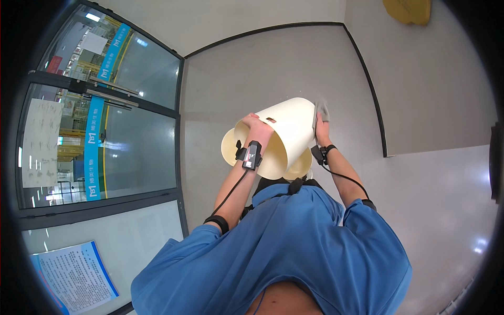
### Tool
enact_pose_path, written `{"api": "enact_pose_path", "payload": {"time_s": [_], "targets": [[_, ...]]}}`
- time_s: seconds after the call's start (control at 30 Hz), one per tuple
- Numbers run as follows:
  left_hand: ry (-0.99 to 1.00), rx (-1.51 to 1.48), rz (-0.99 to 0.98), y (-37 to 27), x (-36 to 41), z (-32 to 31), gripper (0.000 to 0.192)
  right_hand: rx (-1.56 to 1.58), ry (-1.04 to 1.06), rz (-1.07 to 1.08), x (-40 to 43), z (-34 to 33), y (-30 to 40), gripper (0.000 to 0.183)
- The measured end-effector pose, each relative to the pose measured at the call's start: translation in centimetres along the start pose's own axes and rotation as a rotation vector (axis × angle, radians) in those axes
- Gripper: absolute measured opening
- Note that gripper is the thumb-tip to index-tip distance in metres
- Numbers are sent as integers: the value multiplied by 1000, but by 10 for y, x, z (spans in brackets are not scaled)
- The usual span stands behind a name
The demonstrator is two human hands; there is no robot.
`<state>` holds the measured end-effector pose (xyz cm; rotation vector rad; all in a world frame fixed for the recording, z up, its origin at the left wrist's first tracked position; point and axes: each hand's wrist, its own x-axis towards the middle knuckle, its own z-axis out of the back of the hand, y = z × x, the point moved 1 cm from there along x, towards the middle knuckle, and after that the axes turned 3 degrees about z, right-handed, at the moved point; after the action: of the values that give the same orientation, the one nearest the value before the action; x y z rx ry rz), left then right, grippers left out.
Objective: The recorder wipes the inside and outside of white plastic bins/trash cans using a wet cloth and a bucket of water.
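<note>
A cream plastic bin point(297, 126) is tilted on its side in front of me, its open mouth towards me and to the left. My left hand point(258, 126) grips it at the rim, near a small slot in the wall. A grey cloth point(322, 111) is in my right hand point(322, 132), pressed against the far right end of the bin. Partly hidden beneath it are a second cream round container point(227, 148) on the left and a third cream container point(301, 166) near my body.
Framed glass doors point(145, 149) with metal bar handles point(112, 97) stand on the left. A printed notice point(75, 277) hangs on the lower left pane. Black skirting point(368, 80) edges the grey floor point(236, 78). A yellow object point(409, 10) is at the upper right.
</note>
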<state>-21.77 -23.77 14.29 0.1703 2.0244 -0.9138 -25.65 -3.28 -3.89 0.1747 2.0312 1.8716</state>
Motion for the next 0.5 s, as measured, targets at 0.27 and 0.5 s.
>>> {"api": "enact_pose_path", "payload": {"time_s": [0.27,0.5], "targets": [[-133,154,95,5,59,8,32,-29,286,-244,-97,-26,2,60],[-293,110,-95,-16,54,-5,37,-218,538,525,-126,-46,84,69]]}}
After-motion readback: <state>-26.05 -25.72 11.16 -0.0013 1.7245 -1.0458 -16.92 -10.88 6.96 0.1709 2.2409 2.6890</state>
